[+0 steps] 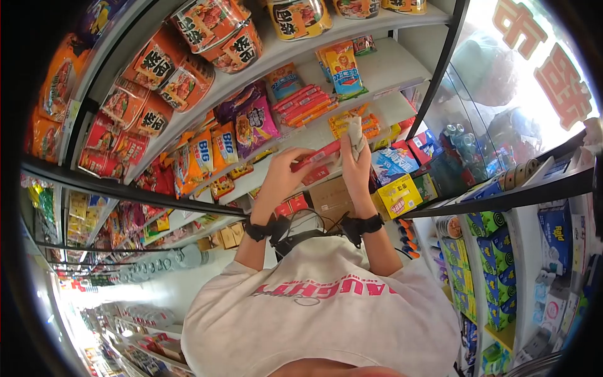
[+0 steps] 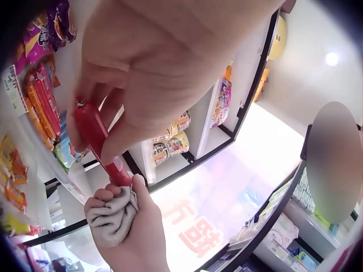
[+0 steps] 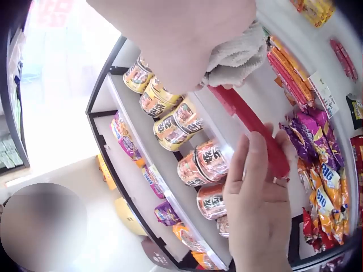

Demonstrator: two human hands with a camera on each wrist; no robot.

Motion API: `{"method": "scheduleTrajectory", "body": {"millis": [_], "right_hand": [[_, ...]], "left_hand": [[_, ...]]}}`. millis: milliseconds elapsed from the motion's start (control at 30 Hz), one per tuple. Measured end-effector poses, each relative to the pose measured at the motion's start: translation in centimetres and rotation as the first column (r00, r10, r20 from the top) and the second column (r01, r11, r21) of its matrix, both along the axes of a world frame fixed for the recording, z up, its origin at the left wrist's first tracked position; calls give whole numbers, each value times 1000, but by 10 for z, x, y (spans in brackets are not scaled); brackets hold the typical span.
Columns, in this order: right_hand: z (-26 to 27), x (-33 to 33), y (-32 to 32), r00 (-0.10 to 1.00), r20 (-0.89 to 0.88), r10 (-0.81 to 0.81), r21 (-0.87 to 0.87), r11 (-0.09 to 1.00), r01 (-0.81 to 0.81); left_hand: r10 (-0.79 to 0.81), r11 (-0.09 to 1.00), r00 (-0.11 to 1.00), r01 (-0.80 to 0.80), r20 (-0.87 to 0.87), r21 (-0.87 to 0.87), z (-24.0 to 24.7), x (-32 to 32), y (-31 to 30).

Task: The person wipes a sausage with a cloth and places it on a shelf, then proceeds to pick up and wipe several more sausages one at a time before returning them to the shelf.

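A slim red packet is held between both hands in front of the shelves. My left hand pinches one end, with the thumb along one side and the fingers round the other; the left wrist view shows the grip on the packet closely. My right hand grips a crumpled light grey cloth, and the packet's other end meets this hand at the cloth. In the right wrist view the cloth bunches beside the packet.
Similar red and orange slim packets lie on the shelf ahead, beside purple snack bags. Instant noodle tubs fill the shelf above. A yellow box stands lower right, near a dark shelf frame and glass.
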State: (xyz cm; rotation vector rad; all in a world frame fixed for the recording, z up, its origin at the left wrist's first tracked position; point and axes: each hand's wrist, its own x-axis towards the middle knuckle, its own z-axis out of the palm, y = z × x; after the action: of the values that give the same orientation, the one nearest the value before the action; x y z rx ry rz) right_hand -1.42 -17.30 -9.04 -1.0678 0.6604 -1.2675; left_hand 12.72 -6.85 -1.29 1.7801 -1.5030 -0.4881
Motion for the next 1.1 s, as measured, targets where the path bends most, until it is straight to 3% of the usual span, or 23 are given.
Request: {"method": "scheduleTrajectory", "body": {"millis": [100,200,300,400,500,667,733,833,933,967,1100], "right_hand": [[-8,43,-22,977,-76,-198,-156,970,184],[-3,84,-49,936,-252,-245,-248,951,182],[19,117,-67,895,-360,-264,-342,930,137],[-7,152,-103,888,-403,-220,-304,948,97],[-33,177,-137,974,-171,-146,-106,986,129],[-41,181,-153,956,-178,-235,-107,970,218],[-37,181,-138,951,-187,-246,-161,963,217],[-31,183,-112,962,-167,-217,-103,974,202],[-32,192,-101,927,-237,-292,-197,949,248],[-33,197,-103,860,-318,-399,-312,900,303],[-9,216,-106,696,-550,-462,-528,838,139]], "left_hand": [[-25,997,998,29,54,-76,5,32,-23],[-3,996,989,17,150,-89,-15,85,-54],[18,992,999,-13,37,-123,-38,132,-85],[-3,966,1000,8,22,-258,-58,166,-108],[40,967,998,-49,-42,-249,-69,189,-126],[139,968,986,-117,87,-222,-81,222,-150],[152,977,974,-123,165,-174,-84,229,-163],[156,987,949,-140,273,-77,-86,233,-181],[137,988,948,-151,287,25,-94,237,-189],[120,990,948,-138,293,39,-96,238,-190],[95,995,970,-92,222,-26,-124,247,-199]]}}
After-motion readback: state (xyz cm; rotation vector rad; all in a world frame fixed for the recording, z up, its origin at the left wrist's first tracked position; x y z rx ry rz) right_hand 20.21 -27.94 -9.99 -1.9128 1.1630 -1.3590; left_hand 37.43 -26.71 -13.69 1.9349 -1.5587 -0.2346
